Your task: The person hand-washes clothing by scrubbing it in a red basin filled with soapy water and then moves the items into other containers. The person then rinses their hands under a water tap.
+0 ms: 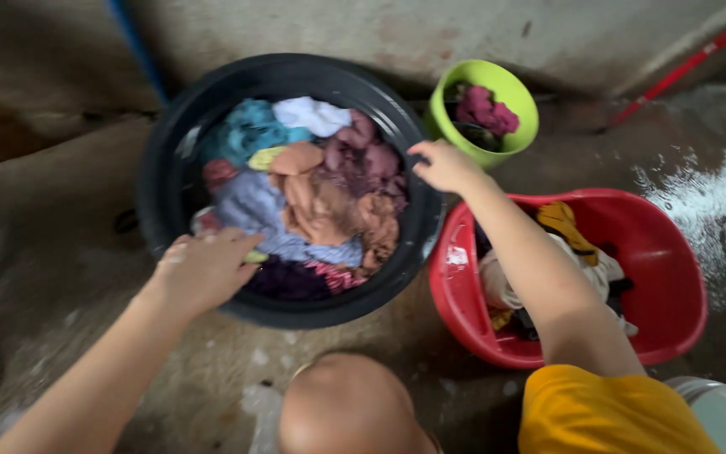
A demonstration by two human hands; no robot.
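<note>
Nearest the camera, a bare knee (348, 406) and a yellow sleeve (607, 414) are seen above the wet concrete floor (60, 252). Both hands are set on the rim of the black basin (161, 168), which is filled with soaked, mixed-coloured clothes (313, 197). The left hand (205, 267) is laid flat, fingers together, on the near rim; the right hand (445, 166) is curled over the far rim. Some garments already lie in the red tub (674, 277) just beside it, and a pink cloth (486, 109) in the green bucket (521, 94); most washing appears left in the basin.
</note>
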